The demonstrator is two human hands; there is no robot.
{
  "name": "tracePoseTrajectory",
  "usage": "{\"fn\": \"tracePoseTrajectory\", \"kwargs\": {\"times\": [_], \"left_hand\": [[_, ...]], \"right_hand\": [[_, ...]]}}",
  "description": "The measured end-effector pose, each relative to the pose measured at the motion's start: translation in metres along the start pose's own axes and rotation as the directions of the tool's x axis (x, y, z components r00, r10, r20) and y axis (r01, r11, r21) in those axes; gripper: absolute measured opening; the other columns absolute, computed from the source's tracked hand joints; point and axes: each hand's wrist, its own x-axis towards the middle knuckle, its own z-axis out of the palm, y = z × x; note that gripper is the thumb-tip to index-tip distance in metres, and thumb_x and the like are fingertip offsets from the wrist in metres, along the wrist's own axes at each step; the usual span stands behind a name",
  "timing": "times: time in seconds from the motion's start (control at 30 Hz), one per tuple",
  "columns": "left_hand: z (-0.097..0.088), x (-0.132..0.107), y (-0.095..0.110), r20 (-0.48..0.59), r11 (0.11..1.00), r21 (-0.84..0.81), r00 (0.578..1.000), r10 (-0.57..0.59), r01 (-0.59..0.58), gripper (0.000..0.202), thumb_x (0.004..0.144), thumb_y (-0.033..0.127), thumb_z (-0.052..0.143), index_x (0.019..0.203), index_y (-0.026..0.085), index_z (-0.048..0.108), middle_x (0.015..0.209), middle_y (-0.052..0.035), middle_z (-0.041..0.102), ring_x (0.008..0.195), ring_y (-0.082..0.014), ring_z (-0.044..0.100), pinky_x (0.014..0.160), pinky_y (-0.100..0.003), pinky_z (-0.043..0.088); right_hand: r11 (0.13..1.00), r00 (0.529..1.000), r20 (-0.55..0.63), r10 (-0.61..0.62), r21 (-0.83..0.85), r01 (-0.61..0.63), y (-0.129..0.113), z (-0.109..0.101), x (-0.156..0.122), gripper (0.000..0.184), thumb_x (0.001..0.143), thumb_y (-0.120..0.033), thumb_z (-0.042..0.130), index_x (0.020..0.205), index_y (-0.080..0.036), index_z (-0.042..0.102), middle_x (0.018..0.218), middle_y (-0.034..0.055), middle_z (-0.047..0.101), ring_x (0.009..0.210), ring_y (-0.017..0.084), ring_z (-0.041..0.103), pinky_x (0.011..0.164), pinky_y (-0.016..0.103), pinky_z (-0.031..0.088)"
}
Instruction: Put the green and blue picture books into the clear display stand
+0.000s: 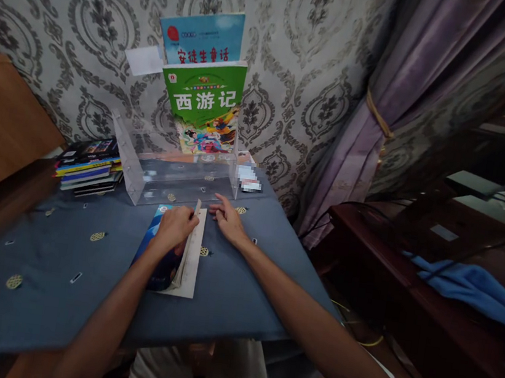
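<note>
Now the left hand [176,227] holds the blue book [166,269] partly open

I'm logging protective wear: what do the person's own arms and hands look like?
The left grip and right grip are ungloved human hands. The forearms are bare, tapering towards the wrists, with no sleeves, watch or bracelet visible. Any small markings can't be made out.

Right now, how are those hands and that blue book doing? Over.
Left hand gripping blue book by its raised right edge. Right hand open, empty, beside it. Book partly open on table. Clear stand close beyond.
</note>
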Motion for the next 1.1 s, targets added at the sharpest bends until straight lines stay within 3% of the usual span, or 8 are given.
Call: {"fn": "tracePoseTrajectory", "kwargs": {"times": [0.27, 0.43, 0.63, 0.77, 0.93, 1.0, 1.1], "left_hand": [[0.014, -0.015, 0.028, -0.040, 0.988, 0.153, 0.999, 0.016, -0.009, 0.038, 0.097, 0.029, 0.039, 0.103, 0.012, 0.072, 0.108, -0.0179, 0.070, 0.094, -0.0286, 0.070, 0.077, -0.036, 0.048], [0.023, -0.019, 0.037, -0.022, 0.978, 0.206, 0.999, 0.034, -0.029, 0.038, 0.098, 0.023, 0.037, 0.114, 0.007, 0.067, 0.114, -0.0208, 0.066, 0.101, -0.0307, 0.068, 0.079, -0.038, 0.050], [0.022, -0.020, 0.035, -0.023, 0.980, 0.196, 0.999, 0.046, -0.041, 0.038, 0.100, 0.030, 0.039, 0.113, 0.008, 0.068, 0.113, -0.0202, 0.066, 0.100, -0.0308, 0.068, 0.080, -0.038, 0.050], [0.017, -0.024, 0.022, -0.017, 0.984, 0.157, 0.996, 0.087, -0.083, 0.044, 0.102, 0.039, 0.037, 0.110, 0.011, 0.070, 0.113, -0.0187, 0.067, 0.097, -0.0303, 0.069, 0.080, -0.039, 0.050], [0.019, -0.028, -0.016, -0.035, 0.974, 0.032, 0.974, 0.223, -0.222, 0.039, 0.103, 0.030, 0.035, 0.116, 0.018, 0.070, 0.123, -0.0103, 0.069, 0.114, -0.0247, 0.064, 0.096, -0.035, 0.048], [0.025, -0.026, -0.032, -0.042, 0.961, 0.002, 0.961, 0.275, -0.275, 0.039, 0.102, 0.031, 0.037, 0.129, 0.019, 0.063, 0.137, -0.0090, 0.062, 0.129, -0.0237, 0.055, 0.106, -0.036, 0.043], [0.036, -0.022, -0.046, 0.002, 0.960, 0.027, 0.960, 0.280, -0.280, 0.047, 0.103, 0.036, 0.036, 0.147, 0.021, 0.046, 0.155, -0.0080, 0.043, 0.146, -0.0266, 0.035, 0.117, -0.047, 0.032]], "right_hand": [[0.993, 0.998, -0.009, -0.063, -0.102, 0.062, -0.007, -0.003, -0.004, 0.061, 0.085, -0.005, 0.043, 0.143, -0.023, 0.044, 0.117, 0.0064, 0.073, 0.101, 0.018, 0.069, 0.096, 0.040, 0.054], [0.963, 0.986, 0.078, -0.149, -0.214, 0.162, -0.018, -0.003, -0.010, 0.061, 0.086, -0.005, 0.042, 0.145, -0.022, 0.043, 0.121, 0.0053, 0.072, 0.108, 0.019, 0.065, 0.103, 0.040, 0.048], [0.872, 0.988, 0.144, -0.048, -0.476, 0.112, -0.024, 0.002, -0.010, 0.056, 0.085, -0.003, 0.044, 0.138, -0.019, 0.053, 0.116, 0.0060, 0.074, 0.115, 0.024, 0.061, 0.101, 0.040, 0.047], [0.825, 0.986, 0.156, -0.051, -0.550, 0.130, -0.029, 0.003, -0.012, 0.051, 0.087, -0.006, 0.048, 0.136, -0.019, 0.055, 0.118, 0.0080, 0.073, 0.115, 0.026, 0.060, 0.098, 0.040, 0.048], [0.809, 0.979, 0.194, -0.060, -0.565, 0.161, -0.032, 0.003, -0.017, 0.043, 0.091, -0.010, 0.047, 0.133, -0.017, 0.057, 0.120, 0.0125, 0.071, 0.116, 0.029, 0.060, 0.098, 0.044, 0.047], [0.804, 0.972, 0.223, -0.068, -0.565, 0.186, -0.031, 0.003, -0.018, 0.041, 0.093, -0.012, 0.046, 0.133, -0.016, 0.057, 0.125, 0.0137, 0.069, 0.120, 0.030, 0.058, 0.100, 0.047, 0.046], [0.796, 0.957, 0.269, -0.110, -0.553, 0.247, -0.025, 0.003, -0.018, 0.043, 0.095, -0.016, 0.047, 0.137, -0.018, 0.054, 0.135, 0.0133, 0.063, 0.126, 0.027, 0.057, 0.106, 0.047, 0.043]]}}
